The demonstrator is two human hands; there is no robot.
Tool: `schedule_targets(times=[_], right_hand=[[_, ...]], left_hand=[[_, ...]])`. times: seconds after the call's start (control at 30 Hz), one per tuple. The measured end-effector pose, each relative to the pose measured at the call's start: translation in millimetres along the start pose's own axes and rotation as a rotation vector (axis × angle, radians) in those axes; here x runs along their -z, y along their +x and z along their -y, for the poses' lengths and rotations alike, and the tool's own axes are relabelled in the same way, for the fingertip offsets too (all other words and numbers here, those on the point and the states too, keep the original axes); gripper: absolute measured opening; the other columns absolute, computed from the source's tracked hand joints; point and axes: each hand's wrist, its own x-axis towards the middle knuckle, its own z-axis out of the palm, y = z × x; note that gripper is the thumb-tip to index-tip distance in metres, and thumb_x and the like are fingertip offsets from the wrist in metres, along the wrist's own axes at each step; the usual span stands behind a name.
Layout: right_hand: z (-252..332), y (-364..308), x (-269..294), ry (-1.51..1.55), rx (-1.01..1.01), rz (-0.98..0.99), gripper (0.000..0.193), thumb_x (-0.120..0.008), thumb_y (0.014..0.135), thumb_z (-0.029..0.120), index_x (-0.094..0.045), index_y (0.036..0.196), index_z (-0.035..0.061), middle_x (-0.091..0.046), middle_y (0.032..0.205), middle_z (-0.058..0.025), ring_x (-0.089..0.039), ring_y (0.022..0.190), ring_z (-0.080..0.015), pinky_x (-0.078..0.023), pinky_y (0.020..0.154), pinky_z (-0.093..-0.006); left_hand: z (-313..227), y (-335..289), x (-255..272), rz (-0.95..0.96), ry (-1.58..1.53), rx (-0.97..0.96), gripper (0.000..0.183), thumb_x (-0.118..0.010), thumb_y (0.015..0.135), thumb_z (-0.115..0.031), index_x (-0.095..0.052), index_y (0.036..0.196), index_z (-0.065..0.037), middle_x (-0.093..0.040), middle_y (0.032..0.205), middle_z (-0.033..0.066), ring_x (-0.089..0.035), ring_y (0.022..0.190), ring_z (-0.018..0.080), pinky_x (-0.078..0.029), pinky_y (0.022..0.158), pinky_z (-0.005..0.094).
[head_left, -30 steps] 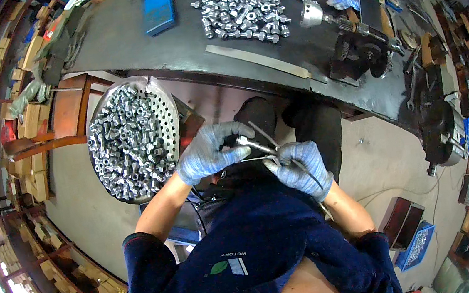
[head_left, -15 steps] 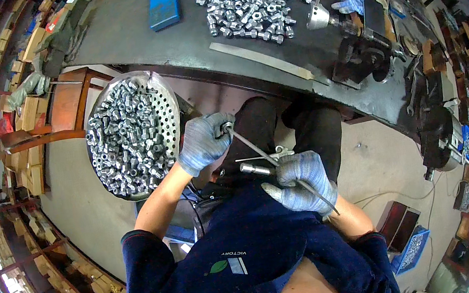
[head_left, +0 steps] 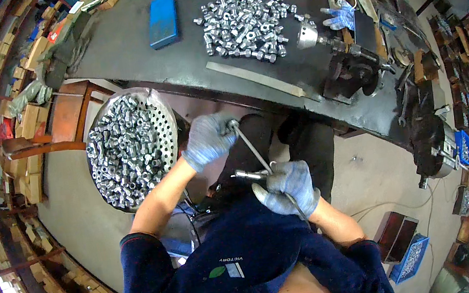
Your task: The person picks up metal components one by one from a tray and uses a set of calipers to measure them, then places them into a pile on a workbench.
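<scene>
Dark counter (head_left: 121, 51) ahead. My left grip (head_left: 210, 139) pinches a metal piece (head_left: 233, 124) at the far end of a rod (head_left: 254, 150); my right grip (head_left: 291, 186) wraps it lower down, silver cylinder (head_left: 249, 175) jutting left.

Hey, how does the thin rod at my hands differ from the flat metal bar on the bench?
The thin rod is narrow, while the flat metal bar is a broader strip. The rod slants through your right hand, its upper end at your left hand; the bar lies flat on the bench, touched by neither hand. Both look long, straight and grey.
</scene>
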Motion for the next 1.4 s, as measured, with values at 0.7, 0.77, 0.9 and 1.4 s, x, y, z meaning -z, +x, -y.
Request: schedule_targets(times=[0.7,0.77,0.9,1.4], right_hand=[[-2.1,-17.8,15.2,0.03,-0.205,-0.084,0.039,-0.077,0.063,0.017,-0.041,0.048,0.0129,-0.044,0.049,-0.008,-0.048,0.043,-0.0272,-0.041,0.045,-0.0339],[-0.3,-16.2,13.5,0.099,-0.194,-0.104,0.038,-0.076,0.064,0.015,-0.042,0.048,0.013,-0.044,0.049,-0.0073,-0.049,0.043,-0.0266,-0.042,0.046,-0.0331],[-1.1,-12.1,6.5,0.107,-0.194,-0.074,0.032,-0.076,0.062,0.014,-0.046,0.05,0.0125,-0.045,0.048,-0.0079,-0.05,0.044,-0.0262,-0.042,0.046,-0.0321],[2.4,-11.5,2.0,0.262,-0.252,-0.059,0.029,-0.073,0.064,0.009,-0.047,0.052,0.0112,-0.046,0.051,-0.0086,-0.051,0.046,-0.0255,-0.04,0.046,-0.0302]], left_hand=[[3.6,139.6,92.3,0.009,-0.331,0.055,0.03,-0.061,0.079,-0.008,-0.062,0.109,-0.002,-0.063,0.081,0.0041,-0.059,0.067,0.0093,-0.048,0.06,0.0247],[39.6,93.1,111.0,0.209,0.067,-0.082,0.036,-0.061,0.08,-0.017,-0.059,0.113,-0.004,-0.065,0.086,0.0094,-0.062,0.075,0.0187,-0.05,0.069,0.0324],[58.2,-14.6,144.6,0.522,0.596,0.02,0.042,-0.057,0.078,-0.027,-0.058,0.115,-0.008,-0.064,0.093,0.0163,-0.062,0.086,0.0327,-0.048,0.078,0.0414],[65.3,-133.9,144.5,0.449,0.773,0.366,0.033,-0.062,0.076,-0.031,-0.058,0.1,-0.009,-0.064,0.079,0.0158,-0.062,0.075,0.0357,-0.047,0.067,0.0448]])
